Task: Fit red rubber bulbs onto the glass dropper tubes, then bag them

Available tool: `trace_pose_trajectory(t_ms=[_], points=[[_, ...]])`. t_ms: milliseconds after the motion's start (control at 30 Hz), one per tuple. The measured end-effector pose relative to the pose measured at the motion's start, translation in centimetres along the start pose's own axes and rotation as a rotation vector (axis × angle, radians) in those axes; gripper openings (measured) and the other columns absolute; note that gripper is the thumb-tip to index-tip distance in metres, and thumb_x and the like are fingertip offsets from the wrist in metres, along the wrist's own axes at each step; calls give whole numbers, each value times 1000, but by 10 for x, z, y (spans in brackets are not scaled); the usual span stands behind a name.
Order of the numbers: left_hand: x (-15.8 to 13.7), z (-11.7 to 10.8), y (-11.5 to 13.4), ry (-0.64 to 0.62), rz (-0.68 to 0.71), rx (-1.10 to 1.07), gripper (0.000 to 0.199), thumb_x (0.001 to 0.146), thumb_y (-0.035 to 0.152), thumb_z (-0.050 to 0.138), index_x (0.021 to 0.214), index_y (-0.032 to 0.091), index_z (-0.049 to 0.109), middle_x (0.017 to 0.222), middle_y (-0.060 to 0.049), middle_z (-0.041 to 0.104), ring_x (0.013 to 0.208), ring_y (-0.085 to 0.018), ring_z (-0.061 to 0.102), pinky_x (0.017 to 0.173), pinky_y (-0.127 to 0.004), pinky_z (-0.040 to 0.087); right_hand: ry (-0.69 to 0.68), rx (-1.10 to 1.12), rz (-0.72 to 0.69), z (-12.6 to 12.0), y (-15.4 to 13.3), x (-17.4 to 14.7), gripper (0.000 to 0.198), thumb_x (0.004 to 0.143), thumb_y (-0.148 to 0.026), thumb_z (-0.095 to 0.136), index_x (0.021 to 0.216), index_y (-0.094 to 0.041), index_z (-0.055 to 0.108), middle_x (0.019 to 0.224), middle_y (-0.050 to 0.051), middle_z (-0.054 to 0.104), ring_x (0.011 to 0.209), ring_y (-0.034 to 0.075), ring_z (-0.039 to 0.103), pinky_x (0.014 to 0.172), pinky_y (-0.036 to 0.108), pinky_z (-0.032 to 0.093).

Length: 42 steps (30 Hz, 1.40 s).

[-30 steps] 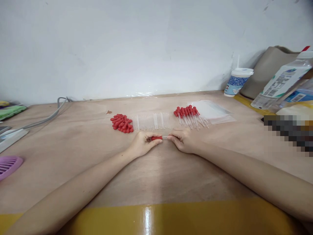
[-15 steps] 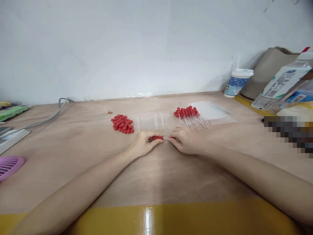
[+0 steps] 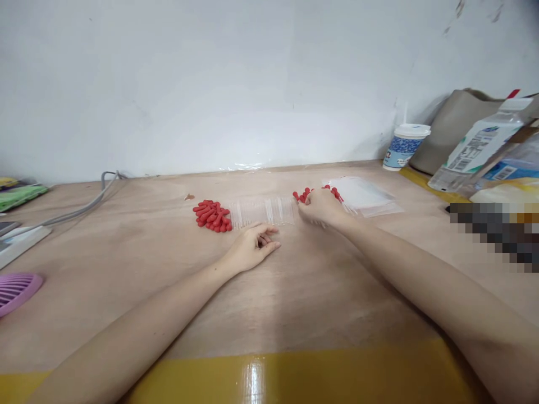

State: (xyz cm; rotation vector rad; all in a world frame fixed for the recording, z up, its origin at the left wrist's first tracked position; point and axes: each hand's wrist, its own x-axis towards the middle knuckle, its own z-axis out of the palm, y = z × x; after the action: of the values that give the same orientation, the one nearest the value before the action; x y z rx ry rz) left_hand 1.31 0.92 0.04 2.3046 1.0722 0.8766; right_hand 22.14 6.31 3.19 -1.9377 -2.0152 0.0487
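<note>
So I've got a heap of red bulbs on my left, all jumbled together. Right beside it, my skinny clear tubes lie flat in a row, side by side. Further right are my red-topped droppers, bunched up, heads away from me, mostly blocked from view.

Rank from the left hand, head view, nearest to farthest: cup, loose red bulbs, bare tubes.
1. Bare tubes: just beyond the left hand.
2. Loose red bulbs: beyond it, to the left.
3. Cup: at the back right.
</note>
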Motion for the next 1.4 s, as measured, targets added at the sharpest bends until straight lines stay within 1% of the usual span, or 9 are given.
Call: trace_pose_trajectory(t_ms=[100,267,467,700,1033,1167,1267,1333,1400], points=[[0,-1,0,-15,1,22,20,76,27,59,93,16,62,82,-3,56,65,-10,57,62,-24,51,49,-74,77,12,-4,1,37,83,-40,39,74,-14,65,78,13,64,75,24,59,63,31,40],[0,-1,1,-25,-9,26,17,76,26,58,89,16,63,83,-4,57,65,-10,57,62,-24,51,51,-107,85,15,-4,-3,47,86,-46,33,79,-13,66,86,16,64,83,27,59,72,37,42],[0,-1,3,-28,-2,34,16,76,25,58,88,16,63,82,-4,57,65,-10,57,62,-24,50,-3,-84,55,11,-12,-5,39,84,-41,38,87,-15,65,88,15,64,83,27,60,68,37,43],[0,-2,4,-36,-7,40,15,77,25,57,87,16,63,84,-4,57,66,-11,57,63,-24,50,-137,-68,117,13,-30,9,29,76,-28,49,97,-15,64,98,16,63,91,28,59,68,34,45],[0,-2,4,-33,2,26,15,77,26,57,85,16,63,84,-5,58,66,-11,57,62,-25,50,-236,-61,143,14,-36,23,33,76,-33,52,100,-13,64,99,17,63,92,26,59,71,32,44],[-1,-2,4,-39,6,21,15,77,26,56,86,17,63,85,-5,58,66,-11,56,62,-25,49,-218,-54,116,6,-36,16,30,78,-31,48,98,-14,64,99,16,63,91,26,59,68,31,43],[-4,0,8,-18,30,30,15,79,28,54,77,16,62,81,-4,58,65,-11,55,58,-23,47,-183,-41,70,-1,-32,3,29,82,-28,41,96,-13,61,96,16,63,87,25,60,63,28,41],[-3,-3,11,64,63,76,20,79,31,54,68,15,59,78,-4,57,65,-11,54,57,-23,45,-121,-28,-20,-6,-27,-10,30,85,-27,36,99,-10,57,91,17,64,79,23,60,59,27,38],[2,-16,9,205,92,157,25,80,32,52,62,15,56,76,-4,57,67,-12,53,60,-24,44,-42,-32,-162,-9,-20,-25,29,88,-25,32,102,-8,51,85,16,63,71,21,59,57,27,35]])
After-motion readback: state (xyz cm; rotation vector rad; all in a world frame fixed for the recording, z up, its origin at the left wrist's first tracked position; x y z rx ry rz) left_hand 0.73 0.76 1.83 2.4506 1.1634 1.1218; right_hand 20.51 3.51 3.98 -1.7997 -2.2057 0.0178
